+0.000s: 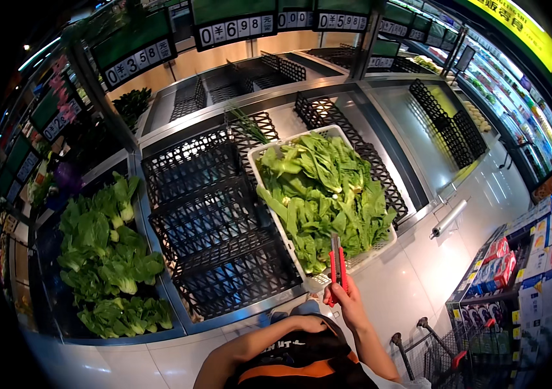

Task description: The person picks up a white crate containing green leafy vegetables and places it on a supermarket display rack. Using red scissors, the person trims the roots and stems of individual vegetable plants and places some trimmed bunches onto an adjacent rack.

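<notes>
Leafy greens [328,175] heap the white crate [379,249], none seen lifted out; right hand [350,299] grasps red cutter [339,267]; left hand's [309,323] grip undeterminable.

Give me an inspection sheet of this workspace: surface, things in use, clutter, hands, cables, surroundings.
Surface: metal display stand with black mesh racks.
Things in use: red cutter; pale crate full of leafy greens.
Clutter: thin green stalks behind the crate; shopping cart at lower right.
Hands: right hand holds the cutter by its handle; left hand is at the waist, its grip unclear.
Cables: nothing seen.
Surroundings: price signs overhead; another heap of greens on the left; packaged goods on the right.
</notes>
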### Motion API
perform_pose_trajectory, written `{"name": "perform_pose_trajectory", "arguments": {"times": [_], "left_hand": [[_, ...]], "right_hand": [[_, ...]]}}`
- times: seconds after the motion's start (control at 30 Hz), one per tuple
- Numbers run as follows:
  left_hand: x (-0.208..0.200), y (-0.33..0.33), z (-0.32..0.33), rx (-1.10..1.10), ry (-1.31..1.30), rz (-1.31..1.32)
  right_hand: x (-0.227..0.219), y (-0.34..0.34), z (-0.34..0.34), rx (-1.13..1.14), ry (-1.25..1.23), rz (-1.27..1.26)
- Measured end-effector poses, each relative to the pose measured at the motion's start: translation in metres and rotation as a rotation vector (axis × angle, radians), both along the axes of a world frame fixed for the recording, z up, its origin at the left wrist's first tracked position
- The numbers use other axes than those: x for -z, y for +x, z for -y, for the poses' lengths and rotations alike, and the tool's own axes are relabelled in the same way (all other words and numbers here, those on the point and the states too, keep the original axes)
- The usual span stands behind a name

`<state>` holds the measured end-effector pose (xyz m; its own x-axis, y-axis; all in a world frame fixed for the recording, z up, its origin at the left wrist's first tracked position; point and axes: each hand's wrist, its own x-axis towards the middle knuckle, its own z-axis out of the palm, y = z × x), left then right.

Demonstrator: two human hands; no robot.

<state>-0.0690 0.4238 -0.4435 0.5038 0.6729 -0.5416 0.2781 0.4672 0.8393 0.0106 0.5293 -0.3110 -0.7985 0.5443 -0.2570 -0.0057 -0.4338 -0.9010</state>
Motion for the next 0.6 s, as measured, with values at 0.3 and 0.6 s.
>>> {"name": "perform_pose_trajectory", "arguments": {"times": [0.3,0.6], "left_hand": [[0.0,-0.039,0.05,-0.14,0.138,0.069],[-0.102,-0.106,0.012,-0.569,0.461,-0.136]], "right_hand": [[0.014,0.005,0.005,0.11,-0.025,-0.009],[0.023,0.006,-0.002,0.157,0.014,-0.033]]}}
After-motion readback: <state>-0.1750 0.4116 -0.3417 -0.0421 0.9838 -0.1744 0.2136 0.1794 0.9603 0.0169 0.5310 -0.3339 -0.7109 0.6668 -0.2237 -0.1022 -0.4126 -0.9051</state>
